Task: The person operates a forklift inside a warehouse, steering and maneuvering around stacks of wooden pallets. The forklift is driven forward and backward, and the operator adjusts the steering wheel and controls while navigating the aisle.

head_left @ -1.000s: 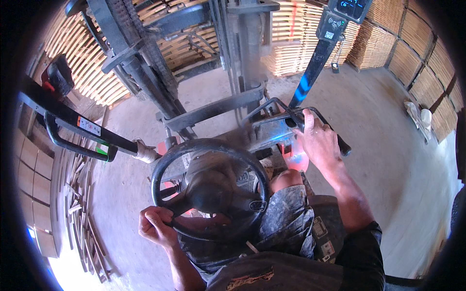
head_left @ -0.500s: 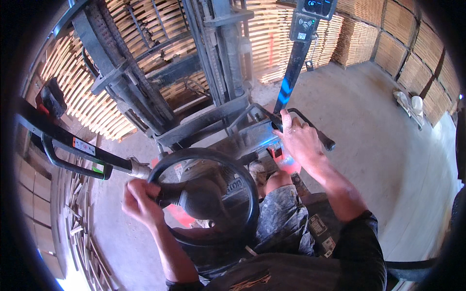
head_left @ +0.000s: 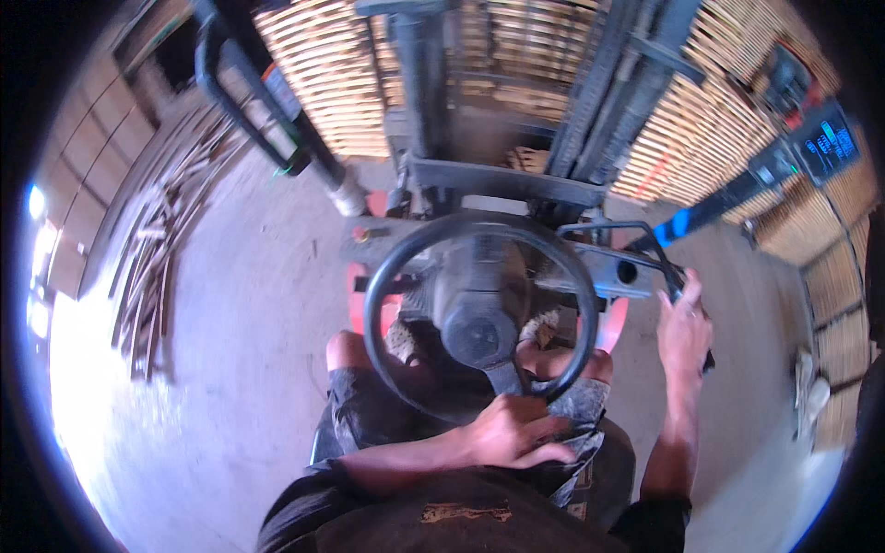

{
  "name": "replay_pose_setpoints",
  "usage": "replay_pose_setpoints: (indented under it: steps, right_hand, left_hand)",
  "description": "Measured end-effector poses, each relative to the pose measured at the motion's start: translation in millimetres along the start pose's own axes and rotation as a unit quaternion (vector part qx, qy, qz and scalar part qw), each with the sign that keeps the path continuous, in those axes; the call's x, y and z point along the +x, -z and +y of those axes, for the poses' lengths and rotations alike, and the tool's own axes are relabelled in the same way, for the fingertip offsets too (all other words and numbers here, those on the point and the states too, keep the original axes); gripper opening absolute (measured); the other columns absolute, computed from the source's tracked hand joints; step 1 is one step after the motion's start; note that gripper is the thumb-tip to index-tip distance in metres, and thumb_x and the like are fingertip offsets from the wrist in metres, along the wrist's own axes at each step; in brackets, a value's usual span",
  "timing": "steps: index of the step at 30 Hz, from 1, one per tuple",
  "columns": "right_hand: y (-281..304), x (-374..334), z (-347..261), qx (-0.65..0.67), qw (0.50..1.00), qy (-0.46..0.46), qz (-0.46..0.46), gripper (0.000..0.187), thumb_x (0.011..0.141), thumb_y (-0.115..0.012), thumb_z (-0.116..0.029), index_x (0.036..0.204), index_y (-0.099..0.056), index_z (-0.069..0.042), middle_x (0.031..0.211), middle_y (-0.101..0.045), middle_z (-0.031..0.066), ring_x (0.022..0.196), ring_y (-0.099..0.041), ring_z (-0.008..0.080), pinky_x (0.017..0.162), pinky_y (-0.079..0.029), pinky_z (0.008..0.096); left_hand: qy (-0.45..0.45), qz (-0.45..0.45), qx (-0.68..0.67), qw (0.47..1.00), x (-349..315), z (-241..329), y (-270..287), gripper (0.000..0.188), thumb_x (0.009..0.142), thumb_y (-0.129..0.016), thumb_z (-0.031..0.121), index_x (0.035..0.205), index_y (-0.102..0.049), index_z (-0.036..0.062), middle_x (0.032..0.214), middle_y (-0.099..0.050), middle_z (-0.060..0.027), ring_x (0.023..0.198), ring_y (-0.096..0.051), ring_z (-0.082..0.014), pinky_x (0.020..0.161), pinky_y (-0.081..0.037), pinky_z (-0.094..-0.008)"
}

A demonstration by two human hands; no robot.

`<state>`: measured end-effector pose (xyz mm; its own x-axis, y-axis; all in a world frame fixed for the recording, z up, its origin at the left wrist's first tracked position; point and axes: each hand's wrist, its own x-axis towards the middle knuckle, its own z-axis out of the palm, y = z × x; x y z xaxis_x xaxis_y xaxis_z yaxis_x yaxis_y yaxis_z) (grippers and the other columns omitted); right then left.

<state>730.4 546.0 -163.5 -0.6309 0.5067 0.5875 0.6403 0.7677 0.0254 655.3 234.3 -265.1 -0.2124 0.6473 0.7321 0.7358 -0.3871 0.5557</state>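
Observation:
I sit at a forklift's black steering wheel (head_left: 376,297). My left hand (head_left: 516,433) is closed over the bottom of the rim, where the spoke meets it. What lies under that palm is hidden. Off to the right, my right hand (head_left: 683,327) is closed around a dark control lever (head_left: 676,282) beside a bent black bar (head_left: 636,224). Its fingers partly hide the lever. Beyond the wheel rises the forklift's mast (head_left: 419,92).
Stacked wooden slats (head_left: 323,78) fill the space behind the mast. Loose wood strips (head_left: 152,267) lie on the floor at left. A screen (head_left: 825,143) is mounted on the right post. More stacks (head_left: 834,295) stand at far right, near a white bundle (head_left: 809,396).
The wheel has turned counterclockwise, and my left hand has gone with it from the left side to the bottom. My right hand stays by the levers. The whole view has swung.

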Motion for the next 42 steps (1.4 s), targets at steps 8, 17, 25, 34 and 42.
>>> replay_pose_setpoints:
  steps: [8,17,25,34,42]
  right_hand:
    - [2.5,-13.6,-3.3,-0.039,0.999,-0.022,-0.013,0.061,0.111,-0.072,-0.025,0.161,-0.04,-0.011,0.121,-0.079,0.0293,0.107,-0.077,0.0498,0.089,-0.061,0.0568]
    - [-11.4,-28.4,-2.2,-0.074,0.997,0.008,0.019,0.06,0.113,-0.069,-0.029,0.162,-0.036,-0.014,0.111,-0.079,0.0296,0.1,-0.076,0.0509,0.083,-0.058,0.0581]
    - [-28.2,-36.1,14.5,-0.076,0.997,0.005,0.028,0.063,0.114,-0.067,-0.034,0.163,-0.033,-0.013,0.106,-0.078,0.0317,0.096,-0.075,0.0554,0.08,-0.056,0.0626]
    - [-42.5,-56.0,47.8,-0.064,0.976,0.111,0.174,0.058,0.116,-0.061,-0.042,0.155,-0.042,-0.004,0.114,-0.074,0.0358,0.1,-0.07,0.0592,0.084,-0.052,0.0654]
    - [-43.4,-59.3,51.9,-0.163,0.985,-0.007,0.057,0.054,0.115,-0.063,-0.039,0.156,-0.041,-0.011,0.109,-0.075,0.0308,0.096,-0.072,0.0554,0.08,-0.054,0.0641]
  left_hand:
    - [0.083,0.312,0.059,0.945,-83.8,-16.8,124.7,0.021,0.102,-0.073,0.012,0.112,-0.076,-0.0067,0.078,-0.077,-0.0086,0.066,-0.076,-0.0175,0.062,-0.059,-0.0309]
    - [0.059,0.385,-0.007,0.921,59.2,-26.7,167.5,0.031,0.107,-0.081,0.029,0.101,-0.076,-0.0007,0.063,-0.07,-0.0053,0.056,-0.067,-0.0092,0.052,-0.051,-0.0308]
    - [-0.021,0.397,0.032,0.917,102.3,-35.9,130.7,0.043,0.102,-0.085,0.045,0.091,-0.075,0.0048,0.058,-0.061,-0.0102,0.05,-0.066,-0.023,0.049,-0.05,-0.0379]
    - [-0.006,0.226,0.073,0.971,138.3,-12.6,43.2,0.045,0.097,-0.084,0.04,0.089,-0.071,-0.0024,0.074,-0.071,-0.0241,0.078,-0.074,-0.0497,0.071,-0.058,-0.0554]
    - [-0.019,0.405,0.01,0.914,59.8,-6.4,118.1,0.049,0.108,-0.074,0.041,0.085,-0.062,-0.0004,0.064,-0.063,-0.0258,0.068,-0.067,-0.0523,0.063,-0.052,-0.0583]
